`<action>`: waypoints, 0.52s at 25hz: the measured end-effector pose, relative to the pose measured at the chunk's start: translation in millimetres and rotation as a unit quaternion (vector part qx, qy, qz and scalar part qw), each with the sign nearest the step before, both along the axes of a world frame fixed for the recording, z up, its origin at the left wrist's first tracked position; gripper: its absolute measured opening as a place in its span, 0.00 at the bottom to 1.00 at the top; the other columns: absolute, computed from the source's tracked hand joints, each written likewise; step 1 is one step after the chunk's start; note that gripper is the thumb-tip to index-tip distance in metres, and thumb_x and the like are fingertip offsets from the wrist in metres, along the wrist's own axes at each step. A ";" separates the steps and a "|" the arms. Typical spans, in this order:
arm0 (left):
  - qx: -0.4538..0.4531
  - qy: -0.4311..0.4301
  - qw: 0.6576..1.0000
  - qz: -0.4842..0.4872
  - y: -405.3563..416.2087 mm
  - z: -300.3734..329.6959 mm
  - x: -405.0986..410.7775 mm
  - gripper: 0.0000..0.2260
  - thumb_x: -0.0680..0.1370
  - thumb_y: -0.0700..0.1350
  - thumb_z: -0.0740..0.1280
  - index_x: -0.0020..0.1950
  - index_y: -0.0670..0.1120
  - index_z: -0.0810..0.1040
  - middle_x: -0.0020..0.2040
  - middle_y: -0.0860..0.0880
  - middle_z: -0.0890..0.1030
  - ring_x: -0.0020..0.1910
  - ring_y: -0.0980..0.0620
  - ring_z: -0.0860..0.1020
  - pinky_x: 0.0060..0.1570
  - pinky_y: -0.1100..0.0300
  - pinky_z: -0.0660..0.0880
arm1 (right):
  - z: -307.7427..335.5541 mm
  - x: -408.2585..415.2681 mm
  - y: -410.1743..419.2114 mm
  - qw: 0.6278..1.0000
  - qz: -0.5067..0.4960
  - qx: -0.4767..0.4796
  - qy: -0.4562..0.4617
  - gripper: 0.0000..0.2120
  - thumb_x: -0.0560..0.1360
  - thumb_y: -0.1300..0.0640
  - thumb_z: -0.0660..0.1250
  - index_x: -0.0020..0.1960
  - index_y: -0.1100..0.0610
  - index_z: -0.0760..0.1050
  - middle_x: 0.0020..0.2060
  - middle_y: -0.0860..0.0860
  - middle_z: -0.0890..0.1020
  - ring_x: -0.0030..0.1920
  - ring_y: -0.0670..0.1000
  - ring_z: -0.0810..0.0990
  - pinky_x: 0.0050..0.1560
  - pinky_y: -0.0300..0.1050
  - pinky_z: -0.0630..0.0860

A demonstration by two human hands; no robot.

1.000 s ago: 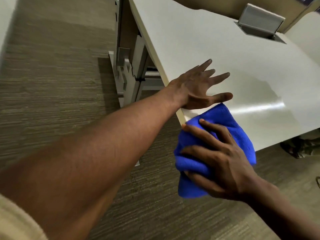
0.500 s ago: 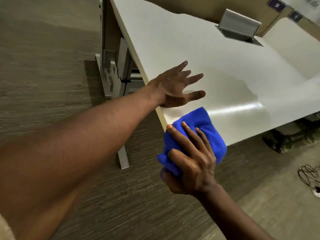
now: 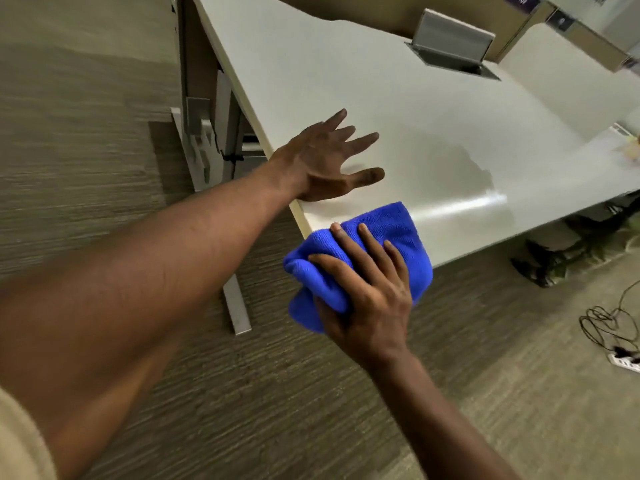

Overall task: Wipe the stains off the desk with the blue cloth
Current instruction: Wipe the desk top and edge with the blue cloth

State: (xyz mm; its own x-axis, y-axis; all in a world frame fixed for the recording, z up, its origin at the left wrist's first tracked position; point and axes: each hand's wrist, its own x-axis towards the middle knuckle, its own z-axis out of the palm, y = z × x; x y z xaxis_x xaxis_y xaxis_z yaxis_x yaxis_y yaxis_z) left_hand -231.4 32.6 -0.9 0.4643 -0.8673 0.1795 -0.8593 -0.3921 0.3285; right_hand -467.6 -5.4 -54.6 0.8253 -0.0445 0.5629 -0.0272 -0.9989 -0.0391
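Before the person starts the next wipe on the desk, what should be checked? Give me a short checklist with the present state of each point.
1. Cloth held firmly: ok, the right hand grips it bunched.
2. Cloth on the desk: ok in part, its far end lies over the near corner, the rest hangs off the edge.
3. Left hand out of the wiping path: not ok, it is spread flat just beyond the cloth.
4. Stains located: cannot tell, only a dull patch and glare show.
5. Open cable box out of the way: ok, far at the back.
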 end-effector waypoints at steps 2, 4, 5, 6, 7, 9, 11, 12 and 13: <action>0.006 -0.006 1.000 -0.005 -1.1 2.8 -0.2 0.44 0.73 0.78 0.41 0.85 0.59 0.50 0.85 0.47 0.58 0.85 0.49 0.44 0.82 0.47 0.49 | -16.1 6.7 19.9 0.992 -0.063 0.013 -0.107 0.19 0.82 0.43 0.60 0.59 0.49 0.86 0.69 0.50 0.81 0.73 0.58 0.75 0.72 0.63 0.68; 0.015 -0.016 1.000 -0.009 -2.7 2.7 -4.5 0.43 0.73 0.78 0.41 0.85 0.59 0.50 0.85 0.46 0.58 0.85 0.48 0.44 0.82 0.48 0.49 | -20.7 12.7 31.6 0.980 -0.110 0.022 -0.167 0.17 0.80 0.46 0.62 0.59 0.51 0.86 0.64 0.51 0.84 0.70 0.58 0.79 0.70 0.64 0.70; 0.018 -0.022 1.000 -0.006 -2.8 2.5 -5.2 0.41 0.75 0.77 0.43 0.85 0.58 0.51 0.85 0.46 0.57 0.85 0.47 0.44 0.82 0.48 0.49 | -21.1 17.3 37.3 0.970 -0.140 0.040 -0.193 0.17 0.79 0.47 0.64 0.58 0.52 0.86 0.61 0.51 0.86 0.68 0.58 0.80 0.69 0.65 0.71; 0.019 -0.021 1.000 -0.002 -1.9 1.6 -5.1 0.40 0.77 0.76 0.45 0.85 0.58 0.51 0.85 0.46 0.57 0.85 0.47 0.44 0.82 0.48 0.48 | -20.5 23.5 44.2 0.961 -0.168 0.067 -0.209 0.15 0.78 0.47 0.66 0.56 0.53 0.86 0.59 0.50 0.87 0.67 0.58 0.81 0.69 0.65 0.71; 0.017 -0.017 1.000 0.000 -1.0 0.9 -4.3 0.39 0.78 0.75 0.46 0.85 0.58 0.51 0.85 0.46 0.57 0.85 0.47 0.44 0.82 0.48 0.48 | -19.5 29.5 51.4 0.953 -0.193 0.096 -0.213 0.14 0.77 0.48 0.68 0.55 0.53 0.86 0.57 0.49 0.87 0.67 0.58 0.81 0.69 0.66 0.70; 0.014 -0.012 1.000 0.000 1.7 -0.4 -3.3 0.40 0.76 0.76 0.45 0.85 0.59 0.51 0.85 0.46 0.57 0.85 0.47 0.44 0.82 0.48 0.48 | -19.3 31.5 61.2 0.948 -0.216 0.123 -0.199 0.13 0.76 0.49 0.69 0.55 0.53 0.86 0.57 0.49 0.87 0.68 0.57 0.81 0.70 0.66 0.69; 0.016 -0.007 1.000 0.000 3.1 -1.1 -3.3 0.43 0.73 0.78 0.42 0.84 0.60 0.51 0.85 0.47 0.56 0.85 0.48 0.43 0.82 0.48 0.48 | -19.3 15.7 44.8 0.978 -0.128 0.071 -0.147 0.17 0.77 0.49 0.67 0.61 0.54 0.85 0.63 0.50 0.85 0.70 0.57 0.78 0.72 0.64 0.69; 0.017 -0.003 1.000 -0.002 2.9 -1.4 -4.0 0.44 0.72 0.79 0.42 0.84 0.60 0.51 0.85 0.47 0.56 0.85 0.49 0.43 0.82 0.48 0.47 | -17.5 2.6 26.1 0.993 -0.047 0.027 -0.103 0.19 0.79 0.47 0.64 0.65 0.54 0.83 0.67 0.52 0.82 0.73 0.58 0.76 0.72 0.63 0.69; 0.015 -0.001 1.000 -0.003 2.2 -1.4 -4.9 0.44 0.71 0.79 0.41 0.84 0.61 0.51 0.85 0.47 0.56 0.85 0.49 0.43 0.82 0.48 0.47 | -11.5 -8.9 4.0 0.998 0.034 -0.017 -0.057 0.21 0.81 0.45 0.63 0.68 0.53 0.81 0.71 0.53 0.79 0.75 0.58 0.73 0.72 0.63 0.69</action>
